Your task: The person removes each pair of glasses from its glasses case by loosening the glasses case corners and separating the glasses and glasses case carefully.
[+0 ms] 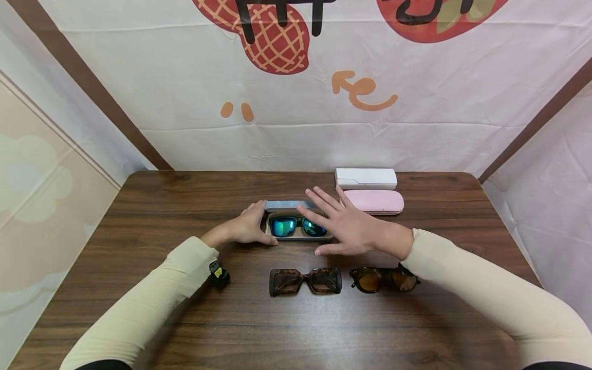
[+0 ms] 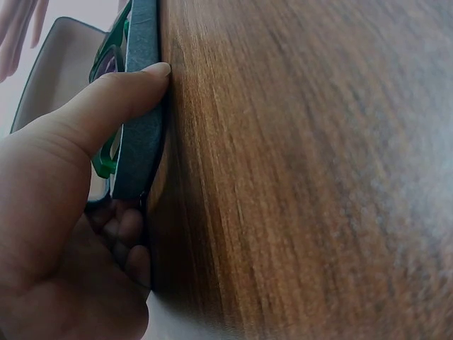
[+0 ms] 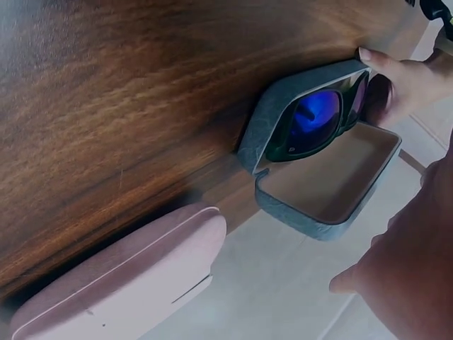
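Observation:
A blue-grey glasses case [image 1: 283,205] stands with its lid raised at the middle of the table. Inside it lie dark green-framed sunglasses [image 1: 283,226] with mirrored blue-green lenses. My left hand [image 1: 248,225] grips the case's left end; in the left wrist view the thumb presses the front wall [image 2: 141,156] and the other fingers curl behind. Over the right part of the case my right hand [image 1: 353,229] is spread with straight fingers, hiding some of the lid. In the right wrist view that hand appears apart from the case [image 3: 265,134].
Behind to the right, a pink glasses case [image 1: 376,201] and a white glasses case [image 1: 366,178] lie closed, one behind the other. Tortoiseshell sunglasses [image 1: 305,281] and brown-lensed sunglasses [image 1: 386,280] rest nearer the front. A printed cloth [image 1: 287,146] hangs behind the table.

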Demonstrator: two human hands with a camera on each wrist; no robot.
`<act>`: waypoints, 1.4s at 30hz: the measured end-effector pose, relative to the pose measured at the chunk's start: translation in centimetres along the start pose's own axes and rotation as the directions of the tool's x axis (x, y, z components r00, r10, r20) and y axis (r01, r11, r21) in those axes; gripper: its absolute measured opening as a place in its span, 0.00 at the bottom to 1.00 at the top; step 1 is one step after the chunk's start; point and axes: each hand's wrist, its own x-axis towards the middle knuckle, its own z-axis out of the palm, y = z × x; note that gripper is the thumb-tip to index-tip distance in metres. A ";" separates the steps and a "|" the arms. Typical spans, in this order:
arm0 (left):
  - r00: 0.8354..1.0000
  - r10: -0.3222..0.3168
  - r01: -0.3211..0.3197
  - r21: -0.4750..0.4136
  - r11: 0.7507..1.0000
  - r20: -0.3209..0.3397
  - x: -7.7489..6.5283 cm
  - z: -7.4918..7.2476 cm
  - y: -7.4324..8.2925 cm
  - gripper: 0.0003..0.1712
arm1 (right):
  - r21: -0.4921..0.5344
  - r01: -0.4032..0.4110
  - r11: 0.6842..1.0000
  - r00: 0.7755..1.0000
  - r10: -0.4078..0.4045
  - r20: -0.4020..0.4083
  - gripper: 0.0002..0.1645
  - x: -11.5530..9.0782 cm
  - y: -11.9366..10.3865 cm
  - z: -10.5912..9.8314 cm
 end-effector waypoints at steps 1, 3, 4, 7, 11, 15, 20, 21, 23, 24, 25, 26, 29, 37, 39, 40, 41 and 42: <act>1.000 0.003 -0.003 0.001 1.000 -0.002 0.0 0.0 0.0 0.68 | 0.002 0.006 1.000 1.000 -0.006 -0.003 0.57 -0.1 -0.1 0.0; 1.000 0.012 -0.012 0.001 1.000 -0.011 0.1 0.0 -0.1 0.66 | 0.000 0.016 1.000 1.000 -0.016 -0.007 0.57 -0.2 -0.2 0.1; 1.000 0.021 -0.021 0.000 1.000 -0.017 0.2 0.0 -0.1 0.64 | -0.001 0.021 1.000 1.000 -0.021 -0.012 0.57 -0.2 -0.3 0.1; 0.998 0.048 -0.048 -0.005 0.999 -0.036 0.2 0.0 -0.1 0.59 | 0.005 0.042 0.999 0.999 -0.042 -0.035 0.57 -0.3 -0.5 0.2; 0.996 0.072 -0.072 -0.007 0.997 -0.049 0.2 0.1 -0.1 0.54 | 0.006 0.069 0.998 0.996 -0.069 -0.056 0.57 -0.4 -0.7 0.3; 0.997 0.069 -0.070 -0.002 0.998 -0.046 0.3 0.1 -0.2 0.53 | -0.006 0.085 0.996 0.994 -0.086 -0.065 0.57 -0.5 -0.9 0.4; 0.998 0.047 -0.048 -0.009 0.999 -0.037 0.2 0.1 -0.1 0.59 | -0.008 0.106 0.994 0.991 -0.107 -0.082 0.55 -0.6 -1.1 0.4; 0.999 0.039 -0.039 -0.010 0.999 -0.032 0.2 0.1 -0.1 0.61 | 0.001 0.114 0.994 0.990 -0.113 -0.090 0.54 -0.6 -1.1 0.4; 0.999 0.029 -0.029 -0.012 1.000 -0.025 0.1 0.0 -0.1 0.62 | 0.008 0.125 0.992 0.986 -0.124 -0.108 0.52 -0.6 -1.2 0.5; 1.000 0.024 -0.024 -0.012 1.000 -0.020 0.1 0.0 -0.1 0.62 | 0.009 0.132 0.991 0.984 -0.130 -0.120 0.51 -0.6 -1.2 0.5; 1.000 0.022 -0.022 -0.013 1.000 -0.017 0.1 0.0 -0.1 0.63 | 0.011 0.138 0.990 0.982 -0.136 -0.133 0.50 -0.6 -1.2 0.6; 1.000 0.019 -0.019 -0.014 1.000 -0.014 0.1 0.0 -0.1 0.63 | 0.013 0.145 0.989 0.979 -0.141 -0.147 0.49 -0.5 -1.2 0.6; 1.000 0.016 -0.016 -0.017 1.000 -0.010 0.1 0.1 -0.1 0.64 | 0.016 0.149 0.989 0.975 -0.144 -0.166 0.45 -0.3 -1.3 0.6; 1.000 0.014 -0.014 -0.013 1.000 -0.013 0.2 0.0 0.0 0.62 | 0.034 0.128 0.991 0.972 -0.119 -0.200 0.36 0.4 -1.6 0.4; 1.000 -0.007 0.007 -0.010 1.000 0.000 0.2 0.0 0.1 0.66 | 0.037 0.109 0.993 0.976 -0.099 -0.196 0.34 0.6 -1.7 0.4; 1.000 -0.016 0.016 -0.009 1.000 0.006 0.1 0.0 0.1 0.68 | 0.040 0.099 0.994 0.978 -0.090 -0.190 0.34 0.7 -1.7 0.4; 1.000 -0.026 0.026 -0.008 1.000 0.012 0.1 -0.1 0.1 0.70 | 0.045 0.088 0.995 0.980 -0.078 -0.184 0.34 0.8 -1.8 0.4; 1.000 -0.026 0.026 -0.008 1.000 0.010 0.1 -0.1 0.1 0.70 | 0.048 0.079 0.996 0.982 -0.069 -0.177 0.34 0.9 -1.8 0.5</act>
